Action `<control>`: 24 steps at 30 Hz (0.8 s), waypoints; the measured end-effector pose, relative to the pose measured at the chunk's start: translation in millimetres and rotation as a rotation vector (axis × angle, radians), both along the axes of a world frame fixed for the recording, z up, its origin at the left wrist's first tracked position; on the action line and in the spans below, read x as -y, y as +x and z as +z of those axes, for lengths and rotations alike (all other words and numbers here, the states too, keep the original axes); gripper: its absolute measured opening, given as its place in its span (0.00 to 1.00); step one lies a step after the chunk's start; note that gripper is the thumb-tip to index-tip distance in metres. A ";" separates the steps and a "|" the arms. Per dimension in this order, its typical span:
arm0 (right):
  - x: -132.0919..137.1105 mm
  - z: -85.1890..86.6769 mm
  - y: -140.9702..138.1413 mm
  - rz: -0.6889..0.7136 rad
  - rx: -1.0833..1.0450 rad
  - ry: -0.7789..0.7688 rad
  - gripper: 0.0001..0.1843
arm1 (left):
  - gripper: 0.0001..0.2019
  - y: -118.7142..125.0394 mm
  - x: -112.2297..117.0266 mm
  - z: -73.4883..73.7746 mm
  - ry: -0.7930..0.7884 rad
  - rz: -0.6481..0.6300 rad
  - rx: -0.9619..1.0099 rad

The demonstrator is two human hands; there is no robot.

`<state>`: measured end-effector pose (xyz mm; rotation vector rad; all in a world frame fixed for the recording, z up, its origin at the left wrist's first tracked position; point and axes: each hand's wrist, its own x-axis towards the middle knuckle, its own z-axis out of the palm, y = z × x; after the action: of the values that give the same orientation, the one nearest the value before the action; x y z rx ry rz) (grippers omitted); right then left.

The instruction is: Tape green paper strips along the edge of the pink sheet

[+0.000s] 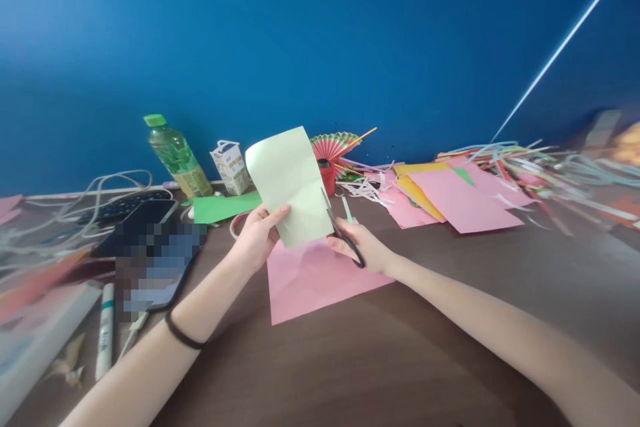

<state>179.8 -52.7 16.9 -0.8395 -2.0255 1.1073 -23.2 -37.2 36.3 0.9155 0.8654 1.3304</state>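
Observation:
A pale green sheet of paper [290, 180] is held up off the table by my left hand [261, 232], its thumb pressed on the front near the lower left edge. My right hand [363, 245] grips black-handled scissors [345, 233]. Their blades stand at the sheet's right edge, where a narrow strip seems to part from it. Below both hands a pink sheet [320, 283] lies flat on the dark table [350, 360]. A thin pale strip [347, 208] shows just beyond my right hand.
Behind stand a green-capped bottle [179, 159], a carton [231, 168], a red pot [327, 177] and a pink paper fan [337, 147]. Green paper [225, 207] lies left, pink sheets [460, 200] and strips right. A phone [180, 260] and a marker [105, 333] are at left.

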 end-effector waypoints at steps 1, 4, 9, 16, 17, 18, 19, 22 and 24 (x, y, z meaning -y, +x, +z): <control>0.2 0.4 0.1 -0.008 0.005 0.002 0.18 | 0.11 -0.1 0.0 -0.5 0.002 -0.004 -0.002; 0.2 0.8 0.5 -0.035 0.027 0.018 0.19 | 0.12 0.0 0.4 -2.3 0.002 -0.021 -0.006; -0.8 -0.9 0.6 -0.065 0.040 0.018 0.20 | 0.12 1.4 2.6 -3.5 0.002 -0.039 -0.008; -0.8 -0.4 0.5 -0.082 0.047 0.048 0.19 | 0.13 2.6 4.5 -4.5 -0.020 -0.052 -0.008; -0.9 -0.6 0.5 -0.082 0.049 0.054 0.19 | 0.13 2.6 4.3 -5.1 -0.019 -0.052 -0.008; -1.1 -0.8 0.5 -0.080 0.050 0.058 0.19 | 0.13 2.6 4.0 -5.6 -0.019 -0.051 -0.006; -1.2 -0.9 0.6 -0.079 0.050 0.061 0.19 | 0.13 2.6 3.7 -6.0 -0.019 -0.050 -0.004; -1.1 -0.7 0.4 -0.079 0.054 0.065 0.19 | 0.13 3.1 3.4 -6.5 -0.027 -0.041 0.004; -0.7 -0.3 0.2 -0.080 0.064 0.066 0.19 | 0.13 3.7 3.6 -6.0 -0.034 -0.036 0.008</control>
<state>180.0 -51.9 16.6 -0.9241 -2.0504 0.9751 -19.5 -40.7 30.3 0.8946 0.8588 1.2838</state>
